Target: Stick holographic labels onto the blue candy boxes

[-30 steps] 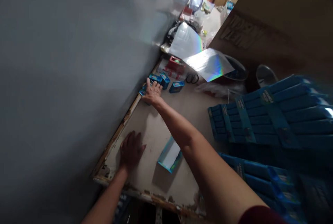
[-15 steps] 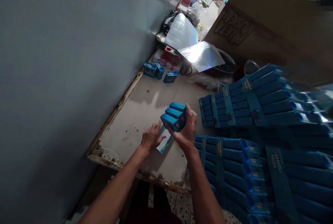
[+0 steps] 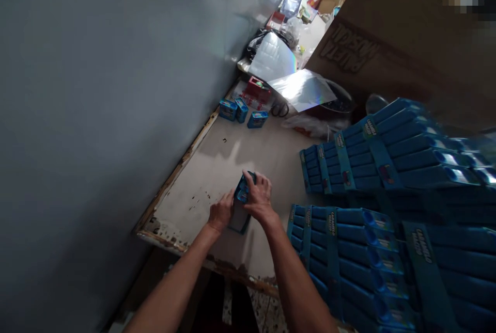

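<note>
My right hand is closed over a group of small blue boxes and holds them down at the far end of an open blue-edged carton. The carton's pale inside shows at its near end. Against the carton's left side lies my left hand, its fingers bent at the edge; its thumb is hidden. Part of the boxes is covered by my right fingers. Farther up the table stand a few loose blue boxes: one near the edge, one beside it and one apart.
Stacks of banded blue cartons fill the right side, with more nearer me. A red tape dispenser, scissors and clear plastic sheets lie at the back. A large cardboard box stands behind. A wall borders the left.
My right hand has lowered the blue boxes from above the table into or onto the far end of the carton. My left hand has drawn its fingers in against the carton's side.
</note>
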Available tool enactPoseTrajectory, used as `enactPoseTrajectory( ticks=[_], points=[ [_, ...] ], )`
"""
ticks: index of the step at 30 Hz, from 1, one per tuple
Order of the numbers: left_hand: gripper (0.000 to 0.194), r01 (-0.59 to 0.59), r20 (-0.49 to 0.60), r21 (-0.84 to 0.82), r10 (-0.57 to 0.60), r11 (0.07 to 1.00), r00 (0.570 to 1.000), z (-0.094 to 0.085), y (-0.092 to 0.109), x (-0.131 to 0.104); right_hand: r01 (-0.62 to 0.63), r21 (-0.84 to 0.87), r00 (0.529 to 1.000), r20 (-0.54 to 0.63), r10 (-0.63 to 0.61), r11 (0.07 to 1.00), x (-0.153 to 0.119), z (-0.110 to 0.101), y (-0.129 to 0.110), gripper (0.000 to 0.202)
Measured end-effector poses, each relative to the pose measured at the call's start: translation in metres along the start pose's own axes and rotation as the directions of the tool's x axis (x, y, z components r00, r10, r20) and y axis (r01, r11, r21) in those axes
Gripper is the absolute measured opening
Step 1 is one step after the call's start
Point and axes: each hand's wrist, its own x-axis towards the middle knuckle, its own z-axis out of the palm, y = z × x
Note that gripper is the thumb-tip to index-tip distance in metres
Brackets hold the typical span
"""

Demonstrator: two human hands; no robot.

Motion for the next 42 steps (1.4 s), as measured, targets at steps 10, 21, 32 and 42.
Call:
enactPoseTrajectory(
  ticks=[10, 21, 32, 42],
  points=[
    [0.058, -0.003, -0.364, 0.186, 0.072, 0.982, 0.929, -0.024, -0.066, 0.025, 0.106, 0.103, 0.978, -0.191, -0.085, 0.989, 0.140, -0.060, 0.021, 0.089],
    [0.054, 0.000, -0.343, 0.234, 0.082, 0.972, 0.936, -0.017, -0.066, 0.023, 0.149, 0.061, 0.975, -0.176, -0.137, 0.987, 0.278, -0.058, 0.040, 0.030],
    [0.054, -0.004, -0.322, 0.225, 0.079, 0.974, 0.944, -0.015, -0.070, 0.023, 0.020, 0.026, 0.921, -0.390, -0.008, 0.999, 0.302, -0.046, -0.040, 0.049],
    [0.058, -0.002, -0.351, 0.204, 0.075, 0.979, 0.933, -0.016, -0.069, 0.023, 0.188, 0.455, 0.980, -0.139, -0.139, 0.870, 0.392, -0.043, 0.011, 0.074]
  ],
)
